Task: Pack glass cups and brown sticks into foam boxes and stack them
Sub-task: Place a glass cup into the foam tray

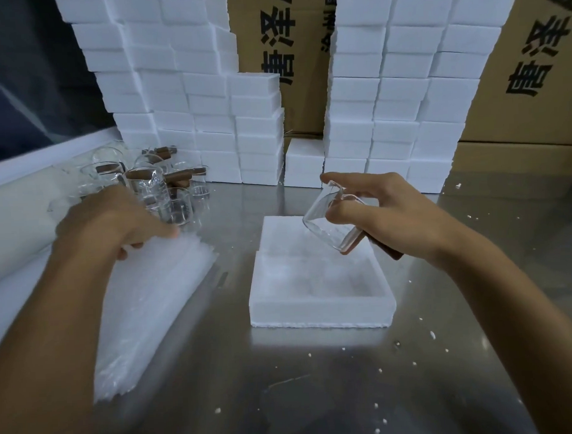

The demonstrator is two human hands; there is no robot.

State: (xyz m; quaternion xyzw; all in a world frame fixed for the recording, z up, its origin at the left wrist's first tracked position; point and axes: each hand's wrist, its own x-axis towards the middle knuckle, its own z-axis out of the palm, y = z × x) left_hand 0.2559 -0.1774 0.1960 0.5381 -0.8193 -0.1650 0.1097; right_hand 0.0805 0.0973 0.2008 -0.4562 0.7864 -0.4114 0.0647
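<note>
Over the open foam box (320, 281) at the table's (285, 381) centre, your right hand (379, 212) pinches one tilted glass cup (330, 221) with one brown stick (386, 250) beneath it. Your left hand (114, 221), blurred, rests curled fingers on a stack of plastic bags (151, 304); whether it grips one is unclear. Roughly eight more cups (165, 189) cluster behind, overlapping and hard to count.

Single head-worn wide-angle view, aimed forward and down, close over steel table (318, 379); edges distorted, left side seemingly motion-blurred.
</note>
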